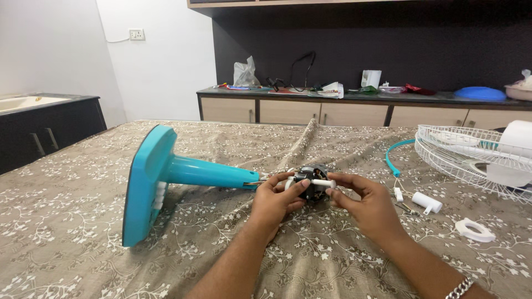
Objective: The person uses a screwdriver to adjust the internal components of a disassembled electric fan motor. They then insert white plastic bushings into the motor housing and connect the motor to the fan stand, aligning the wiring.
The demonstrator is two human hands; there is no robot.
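On the left of the bed (83,266), under its brown flowered cover, one turquoise fan stand (152,182) lies on its side, its flat base at the left and its neck running right toward the middle; at the neck's tip sits one black fan motor (312,181), bare of any casing, linked to the neck by thin wires. The left hand (275,197) is closed on the motor's left side, thumb across the top; the right hand (363,200) pinches the white shaft (321,181) that juts from the motor, fingers curled around its right end.

The fan looks well on the way to being stripped: the guard and small parts are already off and lie apart to the right, while the motor is not yet free of the stand.

Right of the hands lie one small white cylinder (426,201), one white ring nut (474,230) nearer, one turquoise curved strip (394,156) farther back, and one white wire fan guard (471,158) at the far right edge; a worktop (354,98) with mixed clutter runs along the far wall.
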